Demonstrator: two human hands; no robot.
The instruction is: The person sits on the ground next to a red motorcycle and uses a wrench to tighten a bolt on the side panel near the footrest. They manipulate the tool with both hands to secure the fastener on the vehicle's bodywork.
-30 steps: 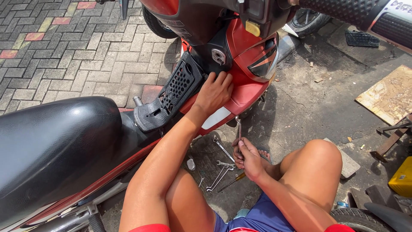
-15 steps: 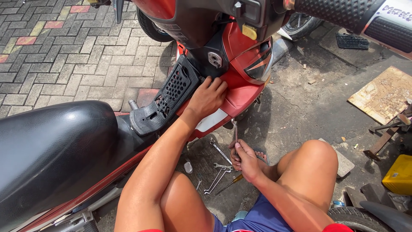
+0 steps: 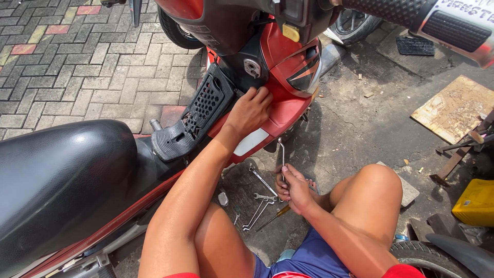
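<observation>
Two bare hands work beside a red scooter [image 3: 280, 110], which serves as the landmark throughout. Its broad, smooth black seat [image 3: 56, 180] fills the space to the rear of the red body, and a black rubbery footboard [image 3: 198, 110], perforated with small holes, runs along the scooter's middle. Beyond the scooter lies grey block paving [image 3: 67, 67]; on the near side the ground is rough, stained concrete [image 3: 360, 123].

On that concrete, well apart from the scooter, rest a flat, worn plywood board [image 3: 455, 108] and a yellow box [image 3: 476, 203]. A ribbed black handlebar grip [image 3: 396, 13] juts across above the scooter's front.

Left hand [image 3: 249, 113] lies spread on the red side panel just beside the footboard, fingers partly curled against the plastic, grasping nothing that shows. Right hand [image 3: 293, 188], low beside the scooter's underside, is closed around a slim bent metal wrench [image 3: 281, 154] whose shaft rises toward the red panel's lower edge.

Several loose silvery spanners [image 3: 260, 203] lie on the ground under the scooter's edge, next to the right hand, crowding the narrow gap between the scooter and the bent knee [image 3: 378, 185].
</observation>
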